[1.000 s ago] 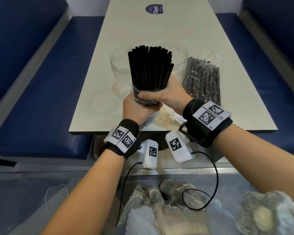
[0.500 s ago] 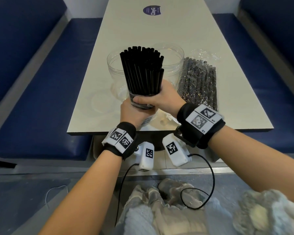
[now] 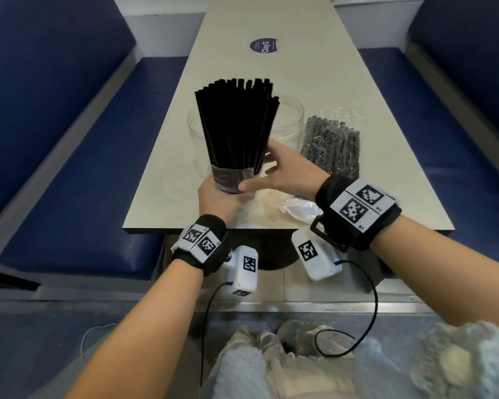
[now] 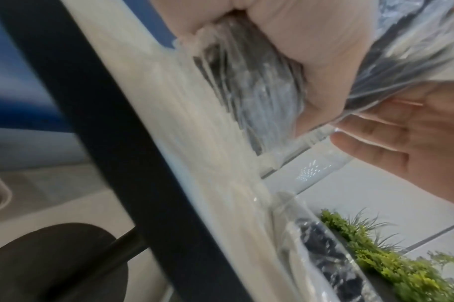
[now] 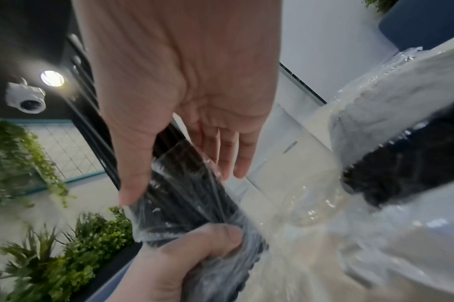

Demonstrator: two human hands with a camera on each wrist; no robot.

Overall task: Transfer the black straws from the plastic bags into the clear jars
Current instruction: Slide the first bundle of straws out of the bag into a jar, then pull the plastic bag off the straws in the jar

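My left hand (image 3: 221, 197) has its grip closed around the lower end of a bundle of black straws (image 3: 238, 125), where a clear plastic bag (image 3: 231, 181) still wraps them; the straws fan upward, bare above the bag. My right hand (image 3: 288, 174) is spread, fingers straight, lying against the right side of the bundle with the thumb near the bag, gripping nothing. Two clear jars (image 3: 288, 122) stand on the tabletop (image 3: 314, 82) just behind the bundle. A second bag of straws (image 3: 330, 145) lies flat to the right of the jars.
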